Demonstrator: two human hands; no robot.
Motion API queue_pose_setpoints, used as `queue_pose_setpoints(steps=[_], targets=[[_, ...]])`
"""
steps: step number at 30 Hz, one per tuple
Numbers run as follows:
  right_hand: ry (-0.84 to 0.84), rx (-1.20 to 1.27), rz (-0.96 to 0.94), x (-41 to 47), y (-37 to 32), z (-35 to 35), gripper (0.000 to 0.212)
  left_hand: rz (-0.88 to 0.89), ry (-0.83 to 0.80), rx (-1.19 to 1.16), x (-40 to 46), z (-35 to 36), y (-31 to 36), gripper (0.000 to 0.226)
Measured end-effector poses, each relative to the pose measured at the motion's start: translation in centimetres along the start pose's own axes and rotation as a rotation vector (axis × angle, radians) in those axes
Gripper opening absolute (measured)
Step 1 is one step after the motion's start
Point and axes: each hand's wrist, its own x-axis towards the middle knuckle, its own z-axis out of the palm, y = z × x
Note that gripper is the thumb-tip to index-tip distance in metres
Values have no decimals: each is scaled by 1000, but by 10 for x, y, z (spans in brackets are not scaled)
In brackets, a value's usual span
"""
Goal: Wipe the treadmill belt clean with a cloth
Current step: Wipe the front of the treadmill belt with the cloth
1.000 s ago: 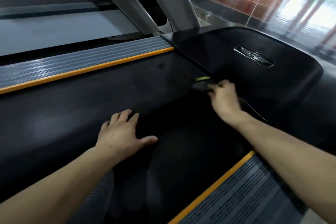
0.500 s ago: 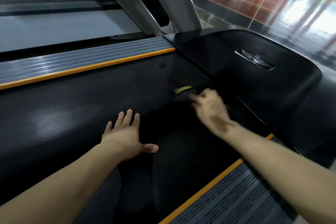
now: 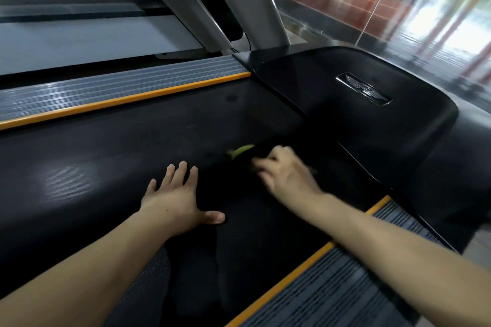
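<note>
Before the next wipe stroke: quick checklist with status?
1. Cloth in right hand: ok, though mostly hidden, only a green edge shows.
2. Cloth touching the belt: cannot tell, blurred.
3. Left hand flat on the belt, apart from the cloth: ok.
4. Belt ahead free of objects: ok.
5. Right hand clear of the motor cover: ok.
6. Belt clean: cannot tell, too dark.

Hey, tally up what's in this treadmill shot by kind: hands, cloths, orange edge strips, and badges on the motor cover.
Hands: 2, left hand, right hand
Cloths: 1, cloth
Orange edge strips: 2
Badges: 1
Total: 6
</note>
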Motion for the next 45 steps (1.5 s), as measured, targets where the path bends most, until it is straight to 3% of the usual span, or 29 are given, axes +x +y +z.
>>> queue_pose_setpoints(steps=[3,6,8,12,15,18,22,25,29,32,34,37,39,42,45], targets=[[89,-163,290,10,85,-10,27,2,-3,-6,-1,1,0,132],[98,-171,497,12,93,-13,30,3,-12,-11,-1,0,1,133],[82,-75,440,8,48,-8,26,5,-5,-9,-1,-1,0,133],[-10,153,120,-16,-61,9,28,-1,9,-7,0,0,0,135],[-30,196,1,-17,-56,4,34,-2,5,-10,0,2,-1,134],[42,17,119,-3,19,-1,29,1,0,-13,-1,2,-1,132],[97,-156,482,5,103,-18,27,-3,-9,-8,0,2,-1,132],[82,-63,459,0,53,-12,23,0,-13,-5,0,3,-3,132],[13,168,150,-21,-58,1,28,-4,0,1,1,5,-2,133],[-33,212,3,-23,-60,-3,35,-2,1,3,0,5,-2,132],[8,104,45,-16,-15,-5,31,4,-5,6,-1,4,-2,131],[112,-107,319,-7,76,-16,24,2,-26,3,-1,3,-1,131],[103,-170,481,-7,101,-23,24,2,-33,0,0,2,-1,131],[69,-118,489,-8,51,-19,22,8,-27,-6,1,2,-2,132],[21,74,309,-21,-34,-7,24,15,-18,-2,1,3,-2,132]])
